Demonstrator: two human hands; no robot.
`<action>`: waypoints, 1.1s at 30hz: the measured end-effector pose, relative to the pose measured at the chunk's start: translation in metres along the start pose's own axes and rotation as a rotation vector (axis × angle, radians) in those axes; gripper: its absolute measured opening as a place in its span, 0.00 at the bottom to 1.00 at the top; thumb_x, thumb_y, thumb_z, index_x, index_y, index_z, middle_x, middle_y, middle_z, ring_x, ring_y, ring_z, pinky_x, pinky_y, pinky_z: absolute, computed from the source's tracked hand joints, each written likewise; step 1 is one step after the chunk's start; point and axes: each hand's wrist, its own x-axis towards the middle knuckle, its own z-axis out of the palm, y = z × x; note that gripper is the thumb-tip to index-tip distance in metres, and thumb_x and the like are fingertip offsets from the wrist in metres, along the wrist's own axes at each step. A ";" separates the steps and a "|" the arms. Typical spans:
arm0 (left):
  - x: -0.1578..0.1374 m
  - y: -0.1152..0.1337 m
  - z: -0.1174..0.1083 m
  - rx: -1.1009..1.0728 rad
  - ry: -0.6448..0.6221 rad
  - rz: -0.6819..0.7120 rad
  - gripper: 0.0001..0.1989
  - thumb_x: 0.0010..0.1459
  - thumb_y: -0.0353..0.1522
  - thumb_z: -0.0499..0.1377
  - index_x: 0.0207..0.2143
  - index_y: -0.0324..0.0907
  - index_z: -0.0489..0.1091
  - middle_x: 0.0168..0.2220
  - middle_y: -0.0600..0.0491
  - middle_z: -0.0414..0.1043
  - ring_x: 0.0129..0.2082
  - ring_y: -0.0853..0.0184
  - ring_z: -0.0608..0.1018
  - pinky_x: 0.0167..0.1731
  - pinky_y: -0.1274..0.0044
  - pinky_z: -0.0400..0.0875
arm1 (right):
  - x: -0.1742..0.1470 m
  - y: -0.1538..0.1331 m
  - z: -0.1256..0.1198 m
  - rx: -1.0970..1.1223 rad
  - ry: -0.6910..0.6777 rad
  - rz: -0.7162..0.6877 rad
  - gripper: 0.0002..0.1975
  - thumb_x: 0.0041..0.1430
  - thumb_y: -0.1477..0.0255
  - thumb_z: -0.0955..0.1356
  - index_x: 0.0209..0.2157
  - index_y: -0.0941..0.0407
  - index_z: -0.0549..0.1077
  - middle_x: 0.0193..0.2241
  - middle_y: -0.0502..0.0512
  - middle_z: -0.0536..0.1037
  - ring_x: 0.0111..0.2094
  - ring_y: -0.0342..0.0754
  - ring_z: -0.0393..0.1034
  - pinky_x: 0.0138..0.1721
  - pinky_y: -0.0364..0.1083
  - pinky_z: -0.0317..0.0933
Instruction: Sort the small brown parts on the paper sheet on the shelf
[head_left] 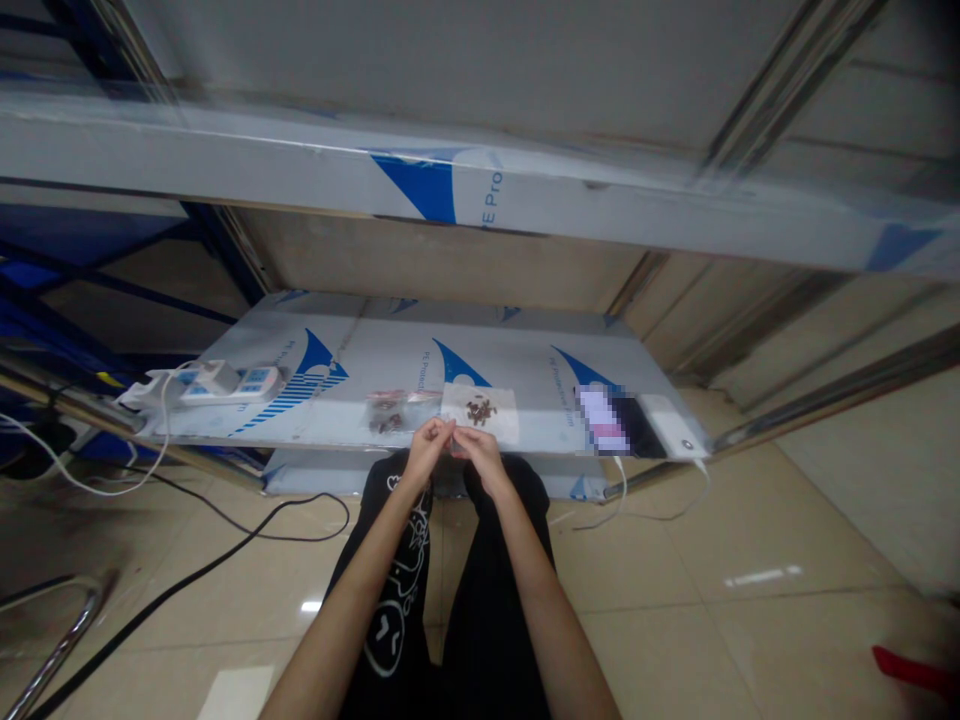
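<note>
My left hand (427, 448) and my right hand (481, 452) meet fingertip to fingertip at the shelf's front edge. Both are closed in a pinch. A small reddish bit shows just below the fingertips, too small to name. Right behind my hands lies a white sheet (504, 408) with a loose pile of small brown pieces (480, 410) on it. To its left, close to my left hand, is a clear plastic bag (405, 408) with reddish marks and some dark brown pieces inside.
A white power strip (259, 385) with a plugged-in adapter sits at the shelf's left end. At the right lie a phone with a lit screen (602, 418) and a white device (671, 425), with cables hanging down. An upper shelf (300, 160) crosses above; a black cable (195, 580) runs over the floor.
</note>
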 end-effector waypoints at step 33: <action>-0.004 -0.006 0.006 0.382 0.011 0.235 0.08 0.53 0.35 0.51 0.27 0.41 0.66 0.22 0.57 0.65 0.23 0.71 0.66 0.26 0.81 0.59 | -0.004 -0.001 -0.002 -0.433 0.229 -0.385 0.10 0.52 0.65 0.65 0.30 0.56 0.75 0.31 0.56 0.74 0.35 0.48 0.69 0.29 0.42 0.65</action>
